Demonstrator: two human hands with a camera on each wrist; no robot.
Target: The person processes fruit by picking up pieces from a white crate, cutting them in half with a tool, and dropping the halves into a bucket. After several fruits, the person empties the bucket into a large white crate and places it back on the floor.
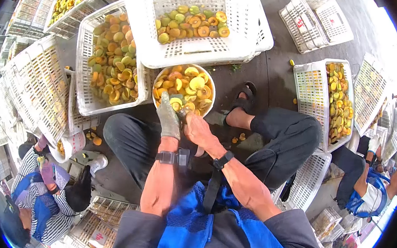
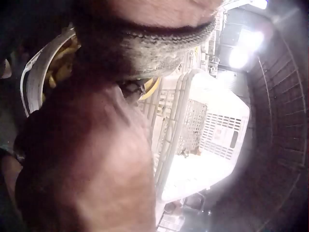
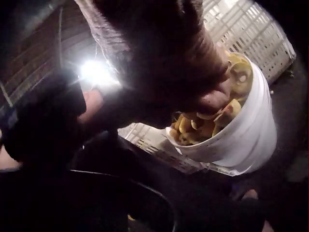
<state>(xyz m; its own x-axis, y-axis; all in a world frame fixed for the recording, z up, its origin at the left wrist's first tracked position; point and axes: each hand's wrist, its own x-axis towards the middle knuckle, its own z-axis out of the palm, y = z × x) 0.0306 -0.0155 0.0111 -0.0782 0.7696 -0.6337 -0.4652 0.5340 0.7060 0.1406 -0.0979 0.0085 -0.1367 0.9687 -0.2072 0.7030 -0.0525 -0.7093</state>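
Observation:
A white bucket (image 1: 212,92) heaped with halved yellow fruit, apricot-like, stands before the person's knees. Over its near rim, my left hand (image 1: 169,119), in a grey knitted glove, pinches a yellow fruit half (image 1: 175,105). My bare right hand (image 1: 198,131) is close beside it with curled fingers. A pale, blunt end (image 1: 199,151) sticks out below this right hand; the rest of that thing is hidden in the grip, so I cannot tell its kind. In the right wrist view, the right fingertips (image 3: 215,100) are right over the fruit in the bucket.
A white crate (image 1: 80,97) of halved fruit stands left of the bucket. Stacked crates (image 1: 185,54) rise beyond it, the top one holding fruit. Another filled crate (image 1: 311,89) is at right. People in blue vests sit at left and right. Fruit pieces (image 1: 239,138) lie on the floor.

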